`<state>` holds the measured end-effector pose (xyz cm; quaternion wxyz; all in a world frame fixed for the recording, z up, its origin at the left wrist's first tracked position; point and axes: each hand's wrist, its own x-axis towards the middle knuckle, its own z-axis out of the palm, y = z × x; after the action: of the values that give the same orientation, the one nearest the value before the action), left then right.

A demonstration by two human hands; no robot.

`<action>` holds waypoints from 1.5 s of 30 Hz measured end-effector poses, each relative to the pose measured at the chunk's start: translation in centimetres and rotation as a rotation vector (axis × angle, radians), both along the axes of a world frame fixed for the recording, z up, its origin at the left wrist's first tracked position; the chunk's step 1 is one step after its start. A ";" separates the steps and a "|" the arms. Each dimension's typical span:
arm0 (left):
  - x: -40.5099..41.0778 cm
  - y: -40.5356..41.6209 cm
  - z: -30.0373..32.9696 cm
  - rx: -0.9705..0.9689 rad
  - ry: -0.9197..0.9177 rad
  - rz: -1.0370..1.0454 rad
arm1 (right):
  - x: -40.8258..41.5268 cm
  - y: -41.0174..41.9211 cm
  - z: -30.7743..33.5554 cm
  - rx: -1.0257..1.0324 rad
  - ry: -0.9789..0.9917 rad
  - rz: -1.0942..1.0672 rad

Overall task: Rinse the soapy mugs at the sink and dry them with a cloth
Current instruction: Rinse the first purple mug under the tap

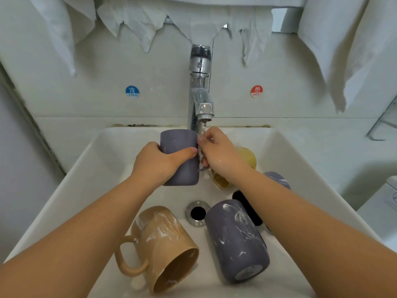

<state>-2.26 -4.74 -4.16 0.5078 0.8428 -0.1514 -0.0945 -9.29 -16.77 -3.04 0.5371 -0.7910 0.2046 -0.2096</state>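
Left hand (pixel 160 163) is wrapping its grip around the purple mug (pixel 180 157) beside the tap stream (pixel 202 131); right hand (pixel 217 151), fingers curled at the mug's handle side, is rubbing. Wet soap risks slippage onto mugs below the grip.

purple mug (pixel 180 155) plain; purple mug (pixel 236 239) streaked white; tan mug (pixel 163 244) white-smeared; yellow mug (pixel 247 157); black thing (pixel 247 207), perhaps another mug.

Round blue sticker (pixel 132 91) on the wall left of the tap, reading "COLD" under a Chinese character, round red sticker (pixel 256 91) on the right, reading "HOT" likewise
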 end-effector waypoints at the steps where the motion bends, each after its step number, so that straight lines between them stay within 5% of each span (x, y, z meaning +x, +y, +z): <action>1: -0.2 -0.1 0.1 0.016 -0.023 -0.011 | 0.2 -0.2 -0.2 -0.027 0.000 -0.052; 3: -0.8 -0.3 0.2 0.075 -0.095 -0.037 | 0.4 -0.7 -0.3 0.002 0.019 -0.117; 11: -0.1 0.2 0.5 0.022 -0.090 0.012 | -0.1 0.3 0.4 0.747 -0.005 0.032; 18: -1.2 0.0 0.7 0.082 -0.212 -0.039 | -0.4 -0.8 0.0 0.817 0.053 -0.007; 24: 0.2 0.4 0.4 -0.049 -0.031 0.022 | -0.5 -0.7 0.4 0.844 -0.010 0.153; 32: 0.4 0.4 0.8 -0.230 0.321 0.034 | -0.5 -0.4 0.1 0.756 -0.113 0.280; 38: 0.3 0.3 0.5 -0.297 0.454 0.078 | -0.6 0.0 -0.2 0.419 -0.117 0.247; 45: -0.6 -0.3 0.1 -0.295 0.442 0.084 | -0.6 0.8 -0.7 -0.043 -0.133 -0.033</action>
<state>-2.83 -5.08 -4.04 0.6494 0.7241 -0.0141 -0.2318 -9.85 -15.94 -3.73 0.5289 -0.7832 0.1770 -0.2750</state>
